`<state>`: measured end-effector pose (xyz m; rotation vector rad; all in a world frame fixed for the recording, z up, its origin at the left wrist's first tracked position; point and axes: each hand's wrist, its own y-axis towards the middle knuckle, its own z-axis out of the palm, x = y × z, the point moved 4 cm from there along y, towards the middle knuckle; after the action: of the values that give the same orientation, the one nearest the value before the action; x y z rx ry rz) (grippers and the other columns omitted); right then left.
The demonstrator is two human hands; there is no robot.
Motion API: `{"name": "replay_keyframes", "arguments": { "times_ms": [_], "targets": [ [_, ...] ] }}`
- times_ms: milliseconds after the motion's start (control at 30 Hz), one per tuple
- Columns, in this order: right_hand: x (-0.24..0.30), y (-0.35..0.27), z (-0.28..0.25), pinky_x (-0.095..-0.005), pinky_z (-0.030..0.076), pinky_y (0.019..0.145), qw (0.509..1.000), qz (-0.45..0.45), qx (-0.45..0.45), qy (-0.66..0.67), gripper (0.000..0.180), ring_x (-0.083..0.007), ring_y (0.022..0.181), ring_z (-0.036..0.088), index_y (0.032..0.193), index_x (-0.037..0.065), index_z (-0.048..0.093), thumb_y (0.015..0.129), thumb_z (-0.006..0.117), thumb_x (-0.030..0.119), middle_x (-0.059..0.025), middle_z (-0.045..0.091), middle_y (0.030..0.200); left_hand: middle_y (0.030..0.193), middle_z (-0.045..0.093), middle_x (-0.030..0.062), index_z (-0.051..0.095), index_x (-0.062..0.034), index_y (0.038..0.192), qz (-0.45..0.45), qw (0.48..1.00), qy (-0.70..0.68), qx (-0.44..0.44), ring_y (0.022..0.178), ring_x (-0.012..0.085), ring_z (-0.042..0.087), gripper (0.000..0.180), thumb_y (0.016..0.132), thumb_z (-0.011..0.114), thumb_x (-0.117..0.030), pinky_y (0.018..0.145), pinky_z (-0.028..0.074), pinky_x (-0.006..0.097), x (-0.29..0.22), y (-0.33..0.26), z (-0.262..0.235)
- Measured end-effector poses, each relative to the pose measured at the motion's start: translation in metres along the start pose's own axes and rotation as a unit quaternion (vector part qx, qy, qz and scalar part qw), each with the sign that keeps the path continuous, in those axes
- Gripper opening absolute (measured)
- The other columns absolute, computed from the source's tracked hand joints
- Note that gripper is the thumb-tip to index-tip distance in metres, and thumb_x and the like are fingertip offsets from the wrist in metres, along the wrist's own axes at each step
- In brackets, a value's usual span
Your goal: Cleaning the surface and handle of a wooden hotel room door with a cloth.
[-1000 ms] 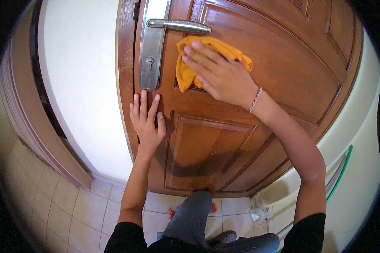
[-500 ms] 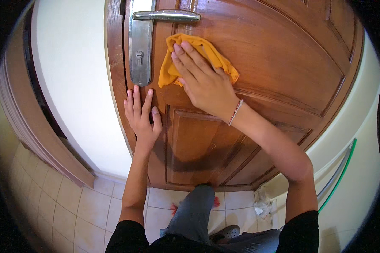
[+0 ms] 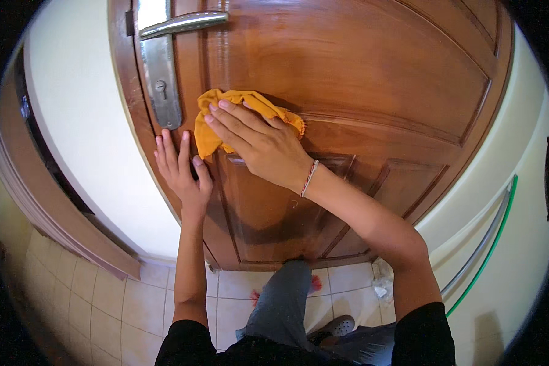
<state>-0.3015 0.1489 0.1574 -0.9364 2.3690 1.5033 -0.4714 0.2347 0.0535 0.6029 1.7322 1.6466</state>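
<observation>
A brown wooden door (image 3: 348, 73) with carved panels stands in front of me. My right hand (image 3: 265, 146) holds a crumpled orange cloth (image 3: 207, 128) against it, fingers long and close together over the fabric. The cloth lies right of the lock plate's lower end, across the rail above the lower panels. My left hand (image 3: 186, 174) is open, its fingertips resting on the door's edge strip just under the metal lock plate (image 3: 161, 73). It holds nothing. Above both hands, a silver lever handle (image 3: 189, 22) points right from the plate. The palm side of each hand is hidden.
A white wall (image 3: 79, 122) and a brown door frame (image 3: 55, 201) stand to the left. Pale floor tiles (image 3: 143, 299) run below. One leg touches the door's bottom. At right is a pale surface with a green-edged curved bar (image 3: 488, 250). A clear plastic bag (image 3: 381, 280) lies near the corner.
My right hand has slid the cloth downward over the door, away from the handle. The view has shifted, so the door and lock plate appear further left. My left hand keeps its place below the plate.
</observation>
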Motion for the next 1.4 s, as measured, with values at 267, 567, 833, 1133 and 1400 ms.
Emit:
{"name": "replay_keyframes", "arguments": {
  "times_ms": [267,567,833,1133,1400],
  "targets": [
    [-0.011,-0.037,-0.012,-0.0325,0.044,0.105,0.994,0.042,-0.006,-0.1,0.058,-0.0122,0.146,0.055,0.159,0.022,0.06,0.101,0.062,0.027,0.0039,0.06,0.161,0.174,0.041,0.0218,0.061,-0.011,0.158,0.009,1.0,-0.002,-0.006,0.164,0.0425,0.032,0.052,0.107,0.053,-0.017,0.132,0.02,0.059,-0.005,0.002,0.002],
    [-0.042,-0.091,-0.044,-0.0303,0.043,0.089,0.974,0.079,-0.062,-0.203,0.054,-0.0117,0.142,0.057,0.154,0.027,0.065,0.1,0.062,0.023,0.0063,0.065,0.153,0.178,0.035,0.0194,0.047,-0.0066,0.166,-0.003,0.999,0.044,0.011,0.166,0.0428,0.027,0.055,0.114,0.044,-0.023,0.134,0.015,0.059,-0.01,-0.018,0.008],
    [-0.102,-0.177,-0.11,-0.0504,0.045,0.118,0.972,0.139,-0.054,-0.18,0.056,-0.029,0.14,0.058,0.149,0.02,0.066,0.093,0.072,0.018,-0.0061,0.065,0.148,0.18,0.032,0.0173,0.044,-0.0068,0.168,-0.066,0.994,0.088,0.019,0.167,0.0421,0.024,0.06,0.117,0.037,-0.037,0.133,0.013,0.062,-0.018,-0.065,0.016],
    [-0.187,-0.293,-0.203,-0.054,0.043,0.12,0.923,0.26,-0.091,-0.269,0.045,-0.0413,0.135,0.058,0.14,0.007,0.064,0.096,0.069,0.003,-0.0202,0.063,0.14,0.179,0.031,0.022,0.045,-0.0042,0.167,-0.071,0.994,0.084,0.009,0.166,0.0454,0.025,0.061,0.116,0.036,-0.036,0.132,0.013,0.063,-0.013,-0.077,0.017],
    [-0.227,-0.349,-0.245,-0.047,0.042,0.122,0.878,0.355,-0.238,-0.215,0.044,-0.0392,0.139,0.057,0.144,-0.005,0.057,0.103,0.066,0.008,-0.0231,0.06,0.145,0.179,0.03,0.0243,0.043,-0.0056,0.168,-0.065,0.994,0.09,0.018,0.166,0.0481,0.023,0.061,0.114,0.041,-0.032,0.133,0.011,0.063,-0.018,-0.075,0.015]
  ]
}}
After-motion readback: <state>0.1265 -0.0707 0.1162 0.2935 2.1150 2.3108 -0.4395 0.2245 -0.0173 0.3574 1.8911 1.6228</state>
